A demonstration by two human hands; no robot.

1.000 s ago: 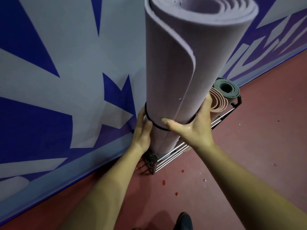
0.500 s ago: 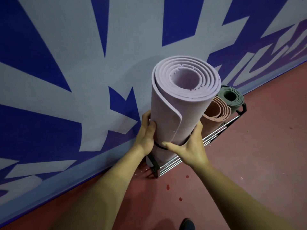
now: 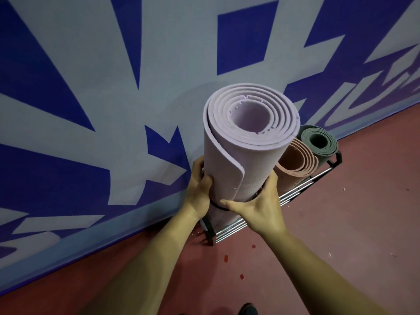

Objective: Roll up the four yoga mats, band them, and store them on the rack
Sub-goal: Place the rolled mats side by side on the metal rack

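Grip is taken on a rolled lilac mat (image 3: 229, 160) from both sides. The left hand (image 3: 200, 192) is curled round the roll's left flank, with the thumb on the near face and the fingers hidden behind. The right hand (image 3: 261, 208) is clasped round the right flank, its thumb stretched across the front just above a black band (image 3: 217, 206) looped round the lower part of the roll. The mat is held upright, slightly tilted, with its spiral top end turned toward the camera. Its lower end is placed at the left end of a metal rack (image 3: 229, 226) set on the floor against the wall. Whether that end rests on the bars cannot be told, as it is hidden by the hands. Further right in the rack, a pink mat (image 3: 295, 162) is stood on end just beside the lilac one, and a green mat (image 3: 318, 142) just beyond it. The wall (image 3: 91, 98) is covered in blue and pale grey shapes. The floor (image 3: 341, 235) is dark red, and a few red spots (image 3: 225, 258) are scattered below the rack. The tip of a dark shoe (image 3: 247, 310) is seen at the bottom edge.
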